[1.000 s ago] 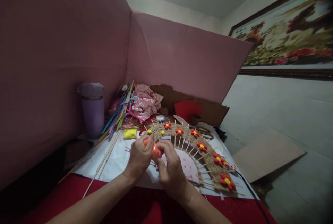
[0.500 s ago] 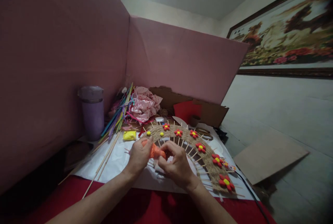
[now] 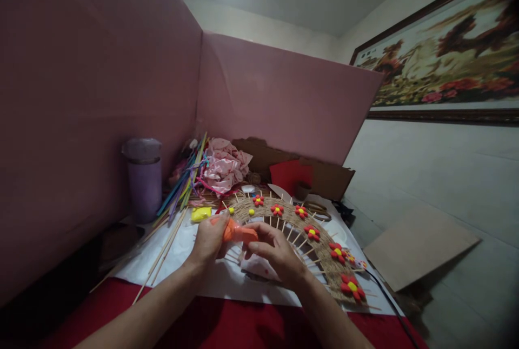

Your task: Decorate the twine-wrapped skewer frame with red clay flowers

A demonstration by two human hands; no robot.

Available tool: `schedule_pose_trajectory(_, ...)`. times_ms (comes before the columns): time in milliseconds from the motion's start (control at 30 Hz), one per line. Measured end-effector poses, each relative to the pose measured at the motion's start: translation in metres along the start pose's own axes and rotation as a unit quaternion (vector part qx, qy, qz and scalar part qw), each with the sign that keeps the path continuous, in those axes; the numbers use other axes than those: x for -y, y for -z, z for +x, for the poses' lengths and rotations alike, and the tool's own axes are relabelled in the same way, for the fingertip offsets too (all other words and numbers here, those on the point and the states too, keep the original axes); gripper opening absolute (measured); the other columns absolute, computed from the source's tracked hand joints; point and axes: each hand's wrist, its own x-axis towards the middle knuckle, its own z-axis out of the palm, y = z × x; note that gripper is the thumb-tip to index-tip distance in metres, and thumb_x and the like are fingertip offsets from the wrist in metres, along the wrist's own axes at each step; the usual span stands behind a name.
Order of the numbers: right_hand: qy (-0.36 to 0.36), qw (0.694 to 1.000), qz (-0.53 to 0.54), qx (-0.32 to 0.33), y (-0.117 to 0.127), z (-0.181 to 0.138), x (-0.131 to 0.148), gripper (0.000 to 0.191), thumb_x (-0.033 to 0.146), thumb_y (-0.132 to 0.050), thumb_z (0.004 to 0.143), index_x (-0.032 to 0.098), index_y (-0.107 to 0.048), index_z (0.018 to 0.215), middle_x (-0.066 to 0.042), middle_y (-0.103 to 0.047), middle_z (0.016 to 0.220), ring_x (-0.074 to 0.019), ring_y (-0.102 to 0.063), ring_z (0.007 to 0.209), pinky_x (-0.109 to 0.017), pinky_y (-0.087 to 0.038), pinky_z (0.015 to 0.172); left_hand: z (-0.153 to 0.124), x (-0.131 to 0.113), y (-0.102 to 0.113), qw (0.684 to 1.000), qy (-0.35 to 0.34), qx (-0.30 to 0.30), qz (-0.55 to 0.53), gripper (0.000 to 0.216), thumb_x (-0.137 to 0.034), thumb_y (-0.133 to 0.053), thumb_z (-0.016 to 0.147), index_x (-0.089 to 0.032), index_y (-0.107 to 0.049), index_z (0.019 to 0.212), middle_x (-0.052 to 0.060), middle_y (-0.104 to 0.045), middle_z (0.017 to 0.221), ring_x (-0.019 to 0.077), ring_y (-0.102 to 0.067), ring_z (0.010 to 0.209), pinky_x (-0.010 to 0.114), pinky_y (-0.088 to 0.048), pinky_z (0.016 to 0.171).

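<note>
My left hand (image 3: 208, 241) and my right hand (image 3: 275, 254) pinch a lump of orange clay in clear wrap (image 3: 237, 232) between them, just above the table. Behind and to the right of my hands lies a woven twine arc on wooden sticks (image 3: 320, 249), dotted with several red clay flowers with yellow centres (image 3: 351, 286). A yellow clay lump (image 3: 201, 213) rests on the white sheet (image 3: 182, 254) left of the arc.
A purple lidded tumbler (image 3: 145, 181) stands at the left by the pink partition (image 3: 97, 94). Coloured sticks (image 3: 180, 186), crumpled pink fabric (image 3: 225, 165), red card (image 3: 290, 175) and cardboard sit at the back. A black cable (image 3: 389, 297) runs off the right edge. The red tablecloth (image 3: 243, 324) covers the front.
My hands have drawn the orange clay out sideways into a longer shape, and my right hand has shifted slightly to the right and lower. The camera has tilted a little.
</note>
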Motion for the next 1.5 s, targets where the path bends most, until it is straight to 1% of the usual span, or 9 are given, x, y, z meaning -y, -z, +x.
schedule_pose_trajectory(200,0.021,0.999,-0.027,-0.042,-0.002,0.0,-0.003,0.021,0.03,-0.065,0.072,0.018,-0.066,0.089,0.002,-0.058,0.068,-0.0105,-0.054,0.058,-0.025,-0.045,0.06,0.0,0.001,-0.001,1.0,-0.019,0.016,0.012,0.039,-0.052,-0.058,0.069,-0.019,-0.042,0.056,-0.01,-0.032,0.036,0.0035,-0.021,0.029,0.019,-0.015,0.031)
schedule_pose_trajectory(400,0.081,0.99,-0.099,-0.063,-0.002,0.003,-0.011,0.019,0.025,-0.067,0.069,0.02,-0.069,0.088,-0.001,-0.055,0.079,-0.0136,-0.053,0.072,-0.025,-0.046,0.062,0.001,0.005,-0.001,0.997,-0.053,0.026,0.051,0.039,-0.054,-0.053,0.072,-0.019,-0.044,0.058,-0.009,-0.037,0.04,0.0051,-0.026,0.032,0.02,-0.018,0.033)
schedule_pose_trajectory(667,0.141,0.936,-0.313,-0.081,-0.01,-0.002,-0.011,0.014,0.021,-0.065,0.075,0.02,-0.068,0.089,-0.001,-0.054,0.076,-0.0128,-0.049,0.068,-0.025,-0.041,0.062,0.008,0.019,0.002,0.973,-0.159,-0.004,0.17,0.039,-0.05,-0.051,0.075,-0.018,-0.049,0.054,-0.003,-0.045,0.05,0.0104,-0.04,0.048,0.022,-0.031,0.047)
schedule_pose_trajectory(833,0.176,0.909,-0.365,-0.096,-0.016,-0.006,-0.013,0.005,0.017,-0.058,0.078,0.018,-0.062,0.08,-0.002,-0.054,0.077,-0.0144,-0.05,0.071,-0.026,-0.038,0.064,-0.001,0.02,-0.002,0.951,-0.187,-0.056,0.24,0.036,-0.044,-0.051,0.077,-0.019,-0.048,0.052,-0.003,-0.046,0.05,0.0113,-0.04,0.048,0.023,-0.029,0.049)
schedule_pose_trajectory(967,0.151,0.938,-0.297,-0.099,-0.02,-0.004,-0.016,0.009,0.021,-0.06,0.076,0.017,-0.057,0.068,0.002,-0.048,0.064,-0.0116,-0.044,0.061,-0.024,-0.034,0.057,-0.005,0.016,-0.004,0.95,-0.185,-0.055,0.245,0.035,-0.041,-0.05,0.077,-0.019,-0.048,0.05,-0.003,-0.047,0.048,0.0117,-0.04,0.047,0.023,-0.028,0.049)
schedule_pose_trajectory(1133,0.017,0.995,-0.096,-0.031,-0.012,-0.001,-0.015,0.016,0.027,-0.063,0.069,0.017,-0.052,0.063,0.007,-0.041,0.052,-0.0063,-0.036,0.043,-0.02,-0.028,0.042,0.001,0.012,-0.001,0.946,-0.188,-0.059,0.257,0.038,-0.043,-0.049,0.079,-0.018,-0.048,0.05,-0.003,-0.046,0.047,0.0109,-0.039,0.047,0.022,-0.028,0.048)
schedule_pose_trajectory(1200,-0.011,0.999,-0.022,-0.034,-0.006,0.0,-0.015,0.015,0.026,-0.064,0.068,0.017,-0.053,0.065,0.007,-0.042,0.049,-0.0059,-0.036,0.039,-0.019,-0.028,0.039,0.006,0.012,0.002,0.954,-0.182,-0.06,0.232,0.039,-0.045,-0.049,0.078,-0.018,-0.048,0.05,-0.003,-0.045,0.045,0.0101,-0.038,0.045,0.022,-0.028,0.046)
schedule_pose_trajectory(1333,0.019,0.994,0.078,-0.071,0.005,0.0,-0.015,0.011,0.025,-0.063,0.069,0.016,-0.057,0.07,0.005,-0.047,0.051,-0.0073,-0.04,0.042,-0.02,-0.035,0.04,0.013,0.009,0.007,0.978,-0.135,-0.066,0.143,0.038,-0.047,-0.053,0.075,-0.016,-0.051,0.052,-0.003,-0.048,0.045,0.009,-0.039,0.041,0.02,-0.03,0.041)
schedule_pose_trajectory(1500,0.031,0.99,0.112,-0.083,0.005,0.004,-0.015,0.025,0.04,-0.058,0.079,0.015,-0.058,0.075,0.0,-0.056,0.062,-0.0091,-0.049,0.049,-0.021,-0.042,0.045,0.008,-0.001,0.004,0.996,-0.058,-0.056,0.029,0.036,-0.047,-0.059,0.069,-0.016,-0.05,0.055,-0.003,-0.05,0.042,0.0063,-0.036,0.032,0.018,-0.025,0.033)
